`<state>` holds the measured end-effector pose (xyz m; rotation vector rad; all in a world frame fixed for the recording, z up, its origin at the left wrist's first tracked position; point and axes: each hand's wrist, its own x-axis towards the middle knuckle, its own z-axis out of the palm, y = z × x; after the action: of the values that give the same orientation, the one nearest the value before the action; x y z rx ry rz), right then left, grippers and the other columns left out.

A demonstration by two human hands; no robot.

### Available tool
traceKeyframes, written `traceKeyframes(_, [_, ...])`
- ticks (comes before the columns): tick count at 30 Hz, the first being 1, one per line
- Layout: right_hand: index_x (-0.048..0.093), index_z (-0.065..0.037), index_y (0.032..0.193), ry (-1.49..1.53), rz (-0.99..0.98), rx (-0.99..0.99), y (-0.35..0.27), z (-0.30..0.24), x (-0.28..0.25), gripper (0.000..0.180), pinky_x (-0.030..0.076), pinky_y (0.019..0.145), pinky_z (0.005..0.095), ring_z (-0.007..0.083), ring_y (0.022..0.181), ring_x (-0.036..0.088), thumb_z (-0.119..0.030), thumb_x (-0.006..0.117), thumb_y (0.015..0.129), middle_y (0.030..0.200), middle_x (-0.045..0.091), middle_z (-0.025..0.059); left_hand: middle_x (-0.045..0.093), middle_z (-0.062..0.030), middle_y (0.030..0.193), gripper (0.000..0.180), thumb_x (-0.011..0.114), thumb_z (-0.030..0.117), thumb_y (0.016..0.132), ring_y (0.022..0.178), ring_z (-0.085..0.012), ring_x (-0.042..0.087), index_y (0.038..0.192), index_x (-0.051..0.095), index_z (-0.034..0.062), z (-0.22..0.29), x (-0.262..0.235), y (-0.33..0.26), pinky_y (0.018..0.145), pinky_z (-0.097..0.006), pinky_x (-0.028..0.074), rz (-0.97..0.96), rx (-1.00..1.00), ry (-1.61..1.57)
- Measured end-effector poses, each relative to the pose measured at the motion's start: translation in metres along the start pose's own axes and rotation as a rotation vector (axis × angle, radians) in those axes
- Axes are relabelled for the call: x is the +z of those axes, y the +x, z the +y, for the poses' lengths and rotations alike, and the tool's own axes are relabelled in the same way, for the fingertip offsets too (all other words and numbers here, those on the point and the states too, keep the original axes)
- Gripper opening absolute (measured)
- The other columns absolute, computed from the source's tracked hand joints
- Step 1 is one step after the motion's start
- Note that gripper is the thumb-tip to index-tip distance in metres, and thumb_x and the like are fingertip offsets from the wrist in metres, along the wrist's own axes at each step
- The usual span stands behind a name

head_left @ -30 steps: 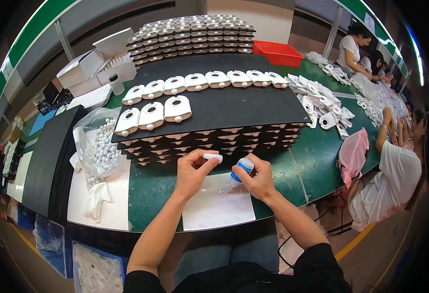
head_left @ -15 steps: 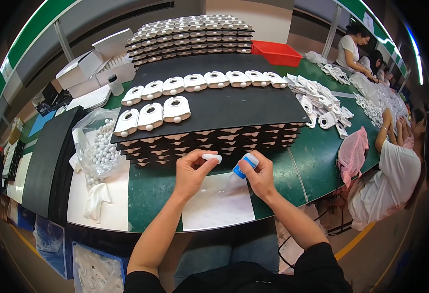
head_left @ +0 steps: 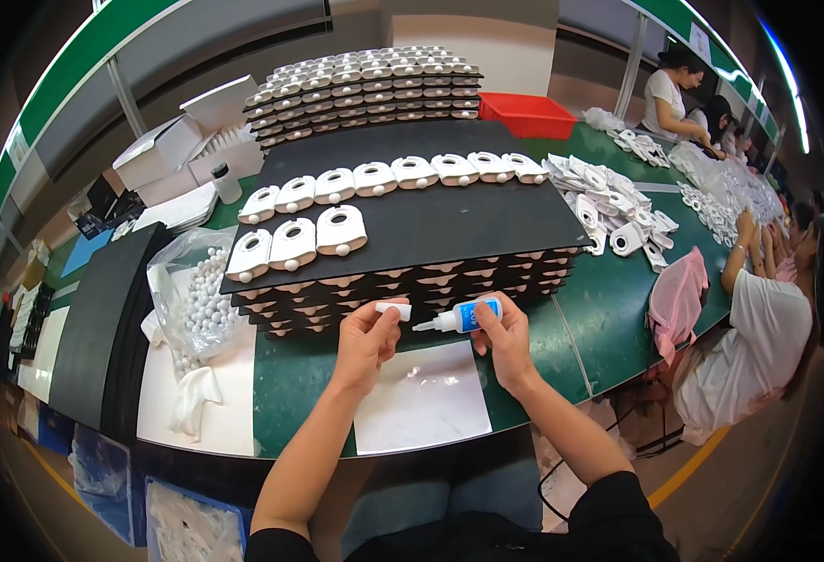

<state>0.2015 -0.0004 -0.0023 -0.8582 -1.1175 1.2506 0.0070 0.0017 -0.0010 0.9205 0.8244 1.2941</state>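
Between the thumb and fingers of my left hand [head_left: 363, 347] is a small white cap [head_left: 394, 310]. My right hand [head_left: 513, 351] is wrapped round a blue and white glue bottle [head_left: 466, 317]. The bottle lies nearly level, its pointed white nozzle [head_left: 428, 325] aimed left toward the cap, with a small gap between them. Below both hands a white sheet [head_left: 421, 403] with shiny spots lies at the table's near edge. Just beyond the hands stands a stack of black boards [head_left: 468, 220], with rows of white parts [head_left: 372, 178] on top, each with a round knob.
A plastic bag of white balls [head_left: 207, 304] sits left of the stack. At the right lie a heap of loose white parts [head_left: 608, 201] and a pink mesh bag [head_left: 679, 304]. A red bin [head_left: 529, 117] stands at the back. Other people work along the right side.
The glue bottle has turned from pointing down over the sheet to nearly level, its nozzle now toward the left. My left hand still holds the cap.
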Motion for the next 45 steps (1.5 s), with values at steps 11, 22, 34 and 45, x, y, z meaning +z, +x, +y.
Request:
traceKeyframes(11, [0.054,-0.004,0.089,0.017,-0.009,-0.012,0.001,0.004,0.001,0.020,0.038,0.044,0.0169,0.0041,0.055,0.046,-0.023,0.060,0.084,0.070,0.053,0.0008,0.043,0.0048,0.057,0.019,0.060,0.018,0.084,0.047,-0.0021,0.032,0.097,0.062,0.0043,-0.007,0.005,-0.001,0.040,-0.016,0.022,-0.030,0.005,0.074])
traceKeyframes(22, [0.059,0.001,0.088,-0.320,-0.426,0.063,-0.009,0.000,0.005,0.017,0.045,0.052,0.0187,0.0066,0.066,0.056,-0.013,0.063,0.078,0.079,0.061,0.0053,0.063,-0.0023,0.085,0.024,0.062,0.016,0.080,0.057,-0.0014,0.045,0.100,0.060,0.0019,0.007,0.005,-0.012,0.047,-0.014,0.033,-0.185,0.168,0.281])
traceKeyframes(34, [0.056,-0.002,0.094,-0.122,-0.048,-0.244,-0.006,0.004,-0.008,0.035,0.037,0.052,0.0188,0.0073,0.066,0.048,-0.031,0.038,0.094,0.083,0.058,0.0057,0.060,0.0009,0.075,0.012,0.063,0.002,0.078,0.061,-0.0020,0.046,0.089,0.064,-0.0012,0.139,-0.101,-0.085,0.054,-0.017,0.037,0.841,0.849,0.954])
traceKeyframes(45, [0.058,-0.001,0.086,-0.202,-0.026,-0.365,-0.008,0.003,-0.001,0.028,0.036,0.055,0.0193,0.0071,0.065,0.046,-0.022,0.042,0.093,0.080,0.057,0.0039,0.060,-0.0099,0.063,0.025,0.066,0.023,0.076,0.056,-0.0175,0.054,0.074,0.060,-0.0011,0.132,-0.311,-0.120,0.055,-0.031,0.041,1.219,0.604,1.297])
